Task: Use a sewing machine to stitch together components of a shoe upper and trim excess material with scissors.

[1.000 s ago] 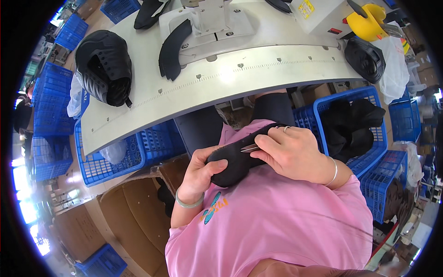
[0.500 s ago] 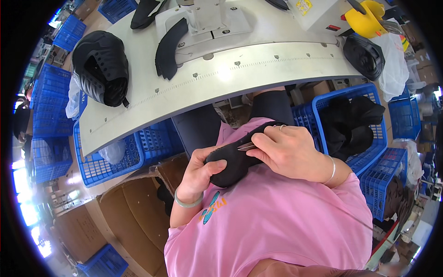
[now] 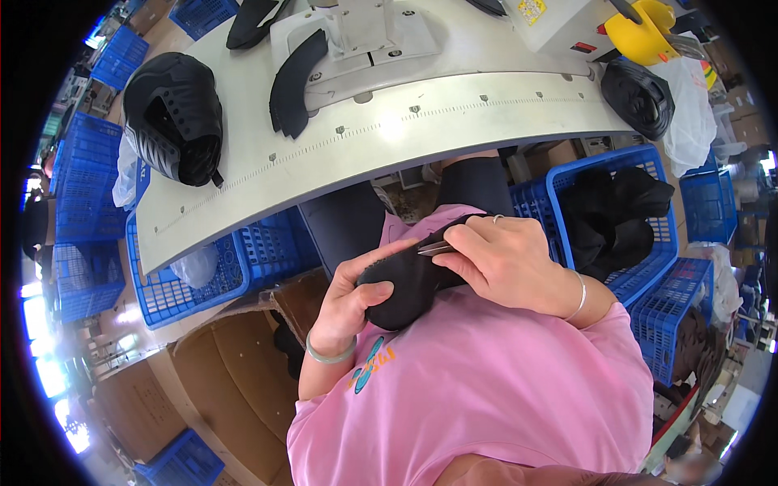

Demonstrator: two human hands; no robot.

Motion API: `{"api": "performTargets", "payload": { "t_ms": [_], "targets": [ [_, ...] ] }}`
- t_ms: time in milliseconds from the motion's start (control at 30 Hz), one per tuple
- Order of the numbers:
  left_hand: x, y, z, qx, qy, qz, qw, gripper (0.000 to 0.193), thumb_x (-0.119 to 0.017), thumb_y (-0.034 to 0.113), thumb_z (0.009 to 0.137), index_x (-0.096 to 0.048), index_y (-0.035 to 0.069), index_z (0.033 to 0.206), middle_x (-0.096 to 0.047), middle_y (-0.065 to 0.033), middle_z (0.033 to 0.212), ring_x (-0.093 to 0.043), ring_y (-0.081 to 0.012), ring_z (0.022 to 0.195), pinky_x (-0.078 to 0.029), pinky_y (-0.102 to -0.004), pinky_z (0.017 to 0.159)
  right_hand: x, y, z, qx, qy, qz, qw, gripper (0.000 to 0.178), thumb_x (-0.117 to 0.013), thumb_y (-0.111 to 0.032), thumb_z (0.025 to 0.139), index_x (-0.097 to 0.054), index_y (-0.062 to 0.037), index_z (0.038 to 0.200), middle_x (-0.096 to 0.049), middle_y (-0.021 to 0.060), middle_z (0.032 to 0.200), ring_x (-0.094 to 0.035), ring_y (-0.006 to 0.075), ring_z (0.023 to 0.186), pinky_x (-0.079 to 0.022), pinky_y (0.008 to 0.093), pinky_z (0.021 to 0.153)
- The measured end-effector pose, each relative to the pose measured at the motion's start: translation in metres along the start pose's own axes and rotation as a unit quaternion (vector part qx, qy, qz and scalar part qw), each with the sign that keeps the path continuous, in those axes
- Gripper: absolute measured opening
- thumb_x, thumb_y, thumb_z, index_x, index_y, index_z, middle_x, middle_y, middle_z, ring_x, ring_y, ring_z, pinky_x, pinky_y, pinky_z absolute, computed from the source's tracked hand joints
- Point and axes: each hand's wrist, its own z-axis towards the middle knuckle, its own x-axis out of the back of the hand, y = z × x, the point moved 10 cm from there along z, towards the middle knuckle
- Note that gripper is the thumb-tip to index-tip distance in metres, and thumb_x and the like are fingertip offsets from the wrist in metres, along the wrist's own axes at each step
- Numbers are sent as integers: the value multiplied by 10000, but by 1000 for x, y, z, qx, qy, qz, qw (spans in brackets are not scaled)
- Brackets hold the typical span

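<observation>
A black shoe upper (image 3: 399, 293) lies over my lap, its rounded end turned toward me. My left hand (image 3: 350, 298) grips that end, thumb on top and forefinger stretched along the far edge. A pair of small metal thread snips (image 3: 434, 249) sits in my right hand (image 3: 504, 261), thumb and fingers closed round it. Its pointed tips touch or nearly touch the upper's surface; whether the blades are apart is too small to tell. The part of the upper under my right hand is hidden.
Beyond my lap stands a white machine table (image 3: 454, 105) with a curved edge. On it are a black shoe (image 3: 173, 121), a curved black piece (image 3: 297, 85) and a black bundle (image 3: 638, 97). Blue baskets stand below; the right basket (image 3: 553, 190) holds black pieces. A cardboard box (image 3: 235, 389) is at left.
My left forefinger has straightened and reached along the upper's edge toward the snips. The right hand has barely moved and still holds the snips.
</observation>
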Motion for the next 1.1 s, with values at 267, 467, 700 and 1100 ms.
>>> {"api": "performTargets", "payload": {
  "t_ms": [267, 467, 700, 1100],
  "targets": [
    [-2, -2, -1, -1, -30, 0, 1000, 540, -534, 60, 780, -503, -77, 1301, -629, -123, 1186, -583, -161, 1085, -401, -281, 1004, 1, -5, 0, 22, 3, -37, 999, 226, -716, -272, 777, -563, -105, 771, -451, 16, 588, -503, 167, 462, -376, 294, 418],
    [-3, -3, -1, 7, -42, 4, 999, 538, -540, 64, 778, -508, -82, 1295, -616, -144, 1211, -578, -184, 1109, -398, -300, 1017, 2, -7, 0, 33, -7, -45, 998, 220, -721, -265, 770, -568, -109, 798, -463, 12, 602, -512, 170, 469, -392, 293, 427],
    [-2, -6, -2, 15, -48, 12, 999, 521, -538, 68, 797, -508, -86, 1293, -614, -145, 1216, -579, -185, 1110, -401, -304, 1015, -4, -7, 1, 41, -34, -33, 998, 246, -729, -266, 764, -546, -106, 799, -482, 17, 616, -523, 181, 479, -401, 303, 430],
    [13, -18, 0, 37, 9, -1, 999, 361, -539, 47, 825, -604, -100, 1148, -674, -111, 1049, -614, -131, 926, -473, -244, 854, -24, 8, 0, 28, -70, 16, 997, 238, -695, -253, 814, -528, -91, 764, -494, 32, 561, -525, 208, 463, -381, 329, 394]
  ]
}}
